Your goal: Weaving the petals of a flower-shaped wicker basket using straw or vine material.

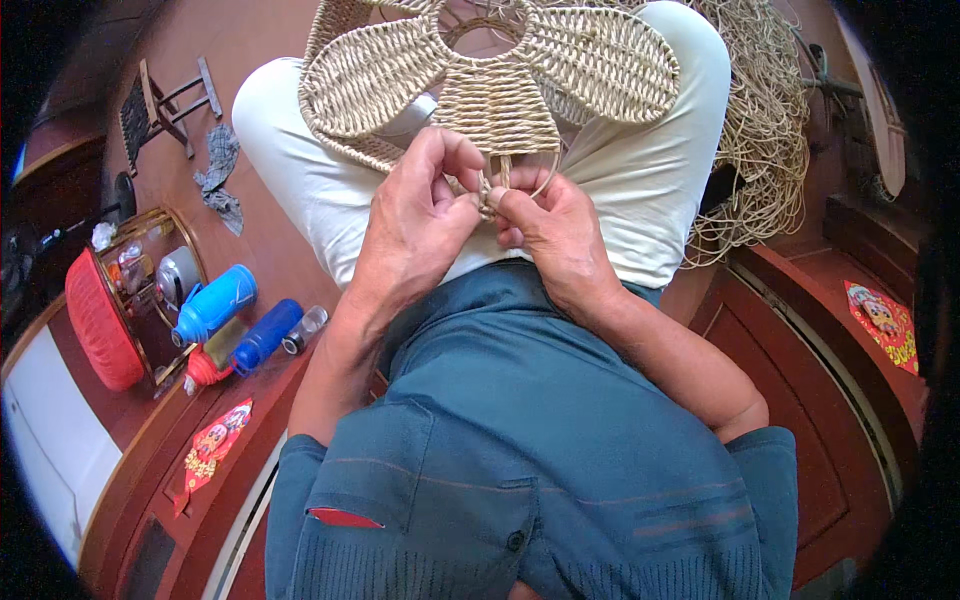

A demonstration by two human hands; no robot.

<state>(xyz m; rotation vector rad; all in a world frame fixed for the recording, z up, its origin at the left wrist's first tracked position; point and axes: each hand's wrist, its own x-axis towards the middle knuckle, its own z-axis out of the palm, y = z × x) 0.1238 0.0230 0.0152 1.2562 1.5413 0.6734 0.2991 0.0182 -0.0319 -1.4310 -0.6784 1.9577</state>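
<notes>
A woven straw piece point(497, 105) with petal-shaped panels around an open ring rests across my lap. From the lower edge of its middle panel hang a few loose strands of straw cord point(486, 198). My left hand point(412, 220) is closed, thumb and fingers pinching the cord just below that edge. Pressed close beside it, my right hand point(562, 240) pinches the same strands, and one strand point(548, 178) loops up from it to the panel's corner. The exact crossing of the strands is partly hidden by my fingertips.
A big tangled heap of straw cord point(765, 130) lies at the right of my legs. On the left stand blue flasks point(218, 303), a rack with a red cover point(103, 322) and a small folding stool point(155, 110). A grey cloth point(219, 180) lies on the floor.
</notes>
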